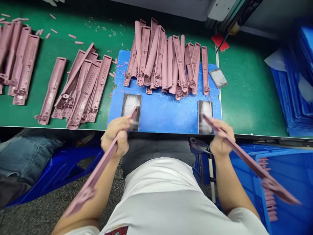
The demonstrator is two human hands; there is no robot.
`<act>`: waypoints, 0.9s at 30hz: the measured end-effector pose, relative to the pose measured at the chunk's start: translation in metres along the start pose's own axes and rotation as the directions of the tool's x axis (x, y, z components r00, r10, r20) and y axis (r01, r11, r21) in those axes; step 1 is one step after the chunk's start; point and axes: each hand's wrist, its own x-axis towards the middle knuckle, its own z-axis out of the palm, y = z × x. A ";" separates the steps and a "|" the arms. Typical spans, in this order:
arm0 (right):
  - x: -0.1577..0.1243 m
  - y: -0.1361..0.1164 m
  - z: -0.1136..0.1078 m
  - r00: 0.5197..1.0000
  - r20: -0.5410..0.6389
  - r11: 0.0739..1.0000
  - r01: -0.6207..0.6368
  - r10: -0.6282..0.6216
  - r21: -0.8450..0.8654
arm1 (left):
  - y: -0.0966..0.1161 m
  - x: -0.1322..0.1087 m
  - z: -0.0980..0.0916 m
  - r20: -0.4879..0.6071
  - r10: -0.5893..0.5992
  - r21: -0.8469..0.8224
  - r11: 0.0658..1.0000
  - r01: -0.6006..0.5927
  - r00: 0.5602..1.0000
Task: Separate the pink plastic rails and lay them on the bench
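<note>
My left hand (116,134) is closed around a long pink plastic part (95,176) whose tip rests against a grey abrasive pad (132,109) on the blue mat (166,111). My right hand (221,137) grips a second long pink part (254,168), its tip on the other grey pad (205,114). Both parts slant back past my arms and are blurred by motion. A heap of the same pink parts (166,62) lies on the far half of the mat.
More pink parts lie in groups (80,88) on the green bench (244,91), with another group at the far left (17,62). A blue bin (288,182) with pink parts stands at my right, stacked blue sheets (295,94) beyond it. Another person's jeans-clad leg (26,156) is at left.
</note>
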 end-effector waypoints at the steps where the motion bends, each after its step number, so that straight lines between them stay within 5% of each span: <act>1: -0.008 -0.003 -0.011 0.998 -0.067 1.000 -0.010 0.012 0.020 | 0.007 -0.008 -0.008 -0.079 0.014 -0.043 0.999 -0.018 0.997; 4: 0.006 0.002 -0.020 0.982 -0.073 0.982 -0.177 0.172 -0.068 | 0.013 0.011 -0.008 -0.215 -0.004 -0.129 0.991 -0.024 0.977; 7: 0.056 0.023 0.008 0.918 0.188 0.915 -0.291 0.349 -0.281 | -0.005 0.068 0.021 -0.003 -0.108 -0.032 0.994 0.108 0.994; 9: 0.089 0.033 0.037 0.932 0.176 0.910 -0.248 0.318 -0.332 | -0.020 0.104 0.044 0.080 -0.066 0.028 0.998 0.064 0.995; 11: 0.104 0.036 0.056 0.979 0.052 0.933 -0.171 0.197 -0.317 | -0.030 0.119 0.058 0.030 0.092 0.030 0.995 -0.093 0.995; 13: 0.091 0.030 0.056 0.998 -0.005 0.958 -0.057 0.058 -0.281 | -0.032 0.104 0.056 -0.001 0.215 0.034 0.976 -0.215 0.977; 15: 0.051 0.018 0.037 0.998 0.059 0.966 0.035 -0.020 -0.257 | -0.029 0.060 0.037 0.039 0.234 0.056 0.970 -0.236 0.971; 18: -0.029 -0.003 -0.009 0.989 0.151 0.969 0.039 -0.003 -0.242 | -0.017 -0.019 -0.004 0.174 0.262 0.168 0.942 -0.291 0.949; 20: -0.063 -0.014 -0.035 0.991 0.135 0.985 0.010 0.013 -0.175 | -0.007 -0.049 -0.023 0.095 0.196 0.164 0.964 -0.210 0.976; 23: -0.055 -0.016 -0.049 0.995 0.087 0.992 -0.034 0.045 -0.122 | 0.007 -0.039 -0.026 -0.038 0.177 0.104 0.980 -0.172 0.984; 25: -0.015 -0.007 -0.039 0.999 0.039 0.983 0.038 -0.031 -0.178 | 0.016 -0.002 -0.009 0.063 0.268 0.093 0.957 -0.273 0.961; 27: 0.039 0.004 -0.015 0.987 0.046 0.935 0.159 -0.153 -0.316 | 0.025 0.043 0.019 0.257 0.365 0.089 0.913 -0.398 0.895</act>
